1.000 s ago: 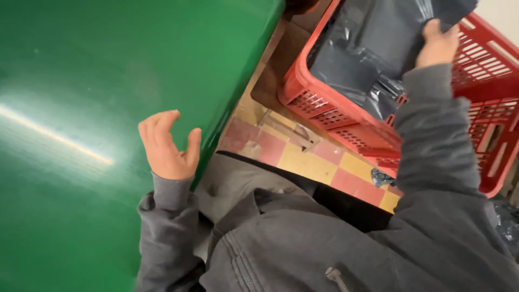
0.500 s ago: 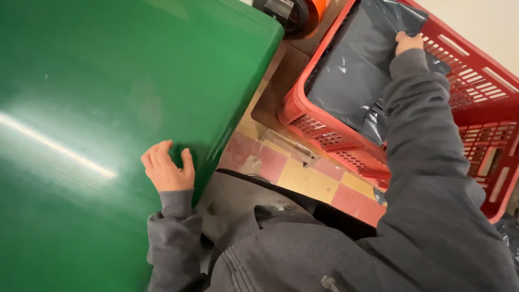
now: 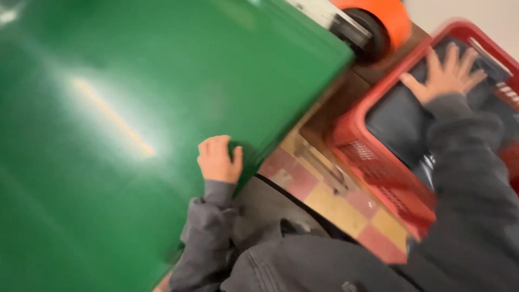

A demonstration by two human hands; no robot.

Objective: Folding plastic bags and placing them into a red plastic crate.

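A broad green table (image 3: 108,124) fills the left of the view, glossy, with a streak of light across it. Beside it on the right stands a red plastic crate (image 3: 378,167) on a floor of red and yellow tiles (image 3: 346,208), and inside the crate lies a dark grey plastic bag (image 3: 400,116), the thing under the hand. Above the crate's far corner sits an orange roll (image 3: 378,16) on a dark hub.

The right hand (image 3: 446,75) is spread flat on the bag, fingers wide apart and holding nothing, the palm pressing down near the crate's far rim. The left hand (image 3: 219,159) rests at the table's edge with fingers curled loosely together; it seems to brace there, though the blur makes it hard to tell whether it clamps the edge or merely leans on it.

To press the bag down well, the open palm should stay flat and centred on the bag, not on the crate's lattice wall, so the load spreads and the plastic does not tear. The braced left hand should keep the body steady while leaning over. Pressing evenly would probably let trapped air escape without the bag sliding up the sides.
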